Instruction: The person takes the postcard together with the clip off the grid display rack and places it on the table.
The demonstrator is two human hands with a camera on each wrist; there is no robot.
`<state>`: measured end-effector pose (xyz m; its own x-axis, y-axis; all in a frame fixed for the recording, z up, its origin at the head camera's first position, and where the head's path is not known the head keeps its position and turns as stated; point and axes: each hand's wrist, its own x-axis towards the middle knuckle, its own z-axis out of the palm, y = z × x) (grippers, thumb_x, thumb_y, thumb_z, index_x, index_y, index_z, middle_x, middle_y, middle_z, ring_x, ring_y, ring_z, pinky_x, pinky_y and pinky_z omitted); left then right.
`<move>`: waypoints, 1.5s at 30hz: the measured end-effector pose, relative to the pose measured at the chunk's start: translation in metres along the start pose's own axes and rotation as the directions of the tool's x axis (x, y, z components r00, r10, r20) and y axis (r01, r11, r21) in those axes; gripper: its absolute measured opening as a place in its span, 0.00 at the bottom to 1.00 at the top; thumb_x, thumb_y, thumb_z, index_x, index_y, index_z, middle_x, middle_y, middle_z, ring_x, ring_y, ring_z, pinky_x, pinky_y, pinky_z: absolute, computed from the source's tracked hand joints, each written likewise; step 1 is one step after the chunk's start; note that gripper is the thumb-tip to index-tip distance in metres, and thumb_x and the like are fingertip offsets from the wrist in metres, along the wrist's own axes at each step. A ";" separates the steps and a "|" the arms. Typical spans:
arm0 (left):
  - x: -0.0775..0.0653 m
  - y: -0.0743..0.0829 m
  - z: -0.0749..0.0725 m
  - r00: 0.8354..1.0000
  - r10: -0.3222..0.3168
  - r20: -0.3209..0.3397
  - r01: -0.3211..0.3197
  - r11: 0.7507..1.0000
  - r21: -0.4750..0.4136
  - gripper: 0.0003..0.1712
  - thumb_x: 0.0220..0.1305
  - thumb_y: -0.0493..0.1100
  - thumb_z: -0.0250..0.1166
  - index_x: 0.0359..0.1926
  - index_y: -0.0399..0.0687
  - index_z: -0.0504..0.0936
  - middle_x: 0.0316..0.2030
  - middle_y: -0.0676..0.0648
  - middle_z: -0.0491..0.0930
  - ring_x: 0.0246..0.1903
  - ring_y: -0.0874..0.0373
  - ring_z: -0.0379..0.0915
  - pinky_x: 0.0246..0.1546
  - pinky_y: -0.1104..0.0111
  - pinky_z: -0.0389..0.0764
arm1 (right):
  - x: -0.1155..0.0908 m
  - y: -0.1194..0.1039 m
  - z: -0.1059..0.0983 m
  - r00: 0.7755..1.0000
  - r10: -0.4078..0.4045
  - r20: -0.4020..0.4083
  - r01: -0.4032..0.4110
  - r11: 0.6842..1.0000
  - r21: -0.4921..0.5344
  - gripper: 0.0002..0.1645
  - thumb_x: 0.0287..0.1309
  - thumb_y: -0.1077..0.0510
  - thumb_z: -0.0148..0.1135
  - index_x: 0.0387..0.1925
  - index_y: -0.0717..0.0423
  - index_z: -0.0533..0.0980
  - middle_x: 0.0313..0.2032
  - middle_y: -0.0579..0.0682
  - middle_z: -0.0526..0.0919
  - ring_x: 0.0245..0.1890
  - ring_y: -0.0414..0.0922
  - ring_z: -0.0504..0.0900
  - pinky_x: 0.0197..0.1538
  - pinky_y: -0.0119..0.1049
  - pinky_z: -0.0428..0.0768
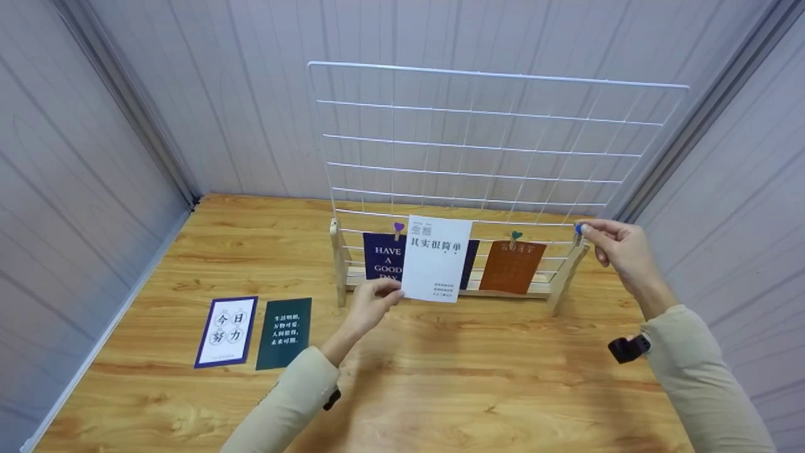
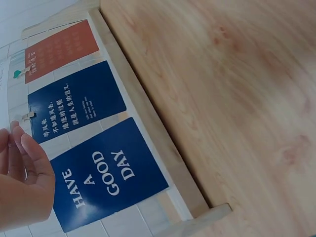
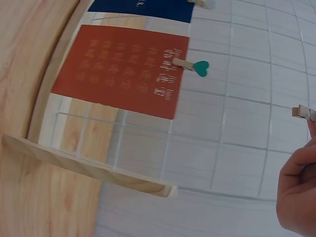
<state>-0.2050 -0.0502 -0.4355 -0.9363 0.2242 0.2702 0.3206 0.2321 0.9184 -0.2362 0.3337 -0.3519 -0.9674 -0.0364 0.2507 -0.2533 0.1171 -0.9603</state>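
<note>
Left grip (image 1: 370,304) pinches white card (image 1: 437,264) by lower-left corner | right grip (image 1: 621,250) pinches clip (image 1: 579,229) | wide gap between white card and clip, orange card (image 1: 514,269) behind

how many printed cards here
6: purple-bordered white card and dark green card on wooden table; borderless white card in left hand; navy card, second navy card and orange card on white wire grid. Others may be hidden.

I count six cards: one white card (image 1: 437,259) pinched in the left hand (image 1: 371,305), two loose cards (image 1: 284,333) to its left, three clipped cards (image 1: 514,270) behind it and off right. Four clips: one blue clip (image 1: 579,229) in the right hand (image 1: 619,250), three fastened clips (image 1: 516,236) left of it. One wire grid (image 1: 497,74).
</note>
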 end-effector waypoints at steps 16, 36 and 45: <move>-0.027 -0.058 -0.027 0.978 -0.207 -0.004 0.207 0.978 -0.025 0.08 0.57 0.33 0.59 0.36 0.32 0.79 0.27 0.43 0.77 0.27 0.54 0.71 0.24 0.67 0.74 | -0.032 0.048 -0.013 0.992 0.123 -0.009 -0.123 0.987 -0.108 0.11 0.56 0.57 0.57 0.39 0.55 0.79 0.17 0.43 0.74 0.11 0.35 0.63 0.15 0.27 0.63; -0.069 -0.095 -0.053 0.908 -0.417 -0.028 0.417 0.909 -0.007 0.09 0.58 0.34 0.58 0.39 0.34 0.79 0.29 0.45 0.77 0.29 0.54 0.71 0.31 0.64 0.76 | -0.065 0.100 -0.037 0.940 0.332 -0.079 -0.341 0.922 -0.183 0.21 0.55 0.50 0.57 0.45 0.62 0.74 0.14 0.42 0.69 0.13 0.34 0.64 0.18 0.26 0.66; -0.084 -0.106 -0.061 0.878 -0.477 -0.034 0.478 0.878 0.024 0.09 0.57 0.33 0.57 0.38 0.33 0.79 0.27 0.45 0.76 0.27 0.54 0.72 0.29 0.64 0.75 | -0.076 0.142 -0.064 0.949 0.314 -0.028 -0.314 0.935 -0.166 0.26 0.54 0.48 0.58 0.45 0.65 0.73 0.15 0.46 0.70 0.13 0.37 0.64 0.17 0.31 0.63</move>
<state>-0.1694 -0.1512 -0.5379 -0.9801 0.0540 -0.1912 -0.1628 0.3335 0.9286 -0.1988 0.4167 -0.4996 -0.9978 0.0297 -0.0598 0.0658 0.2860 -0.9560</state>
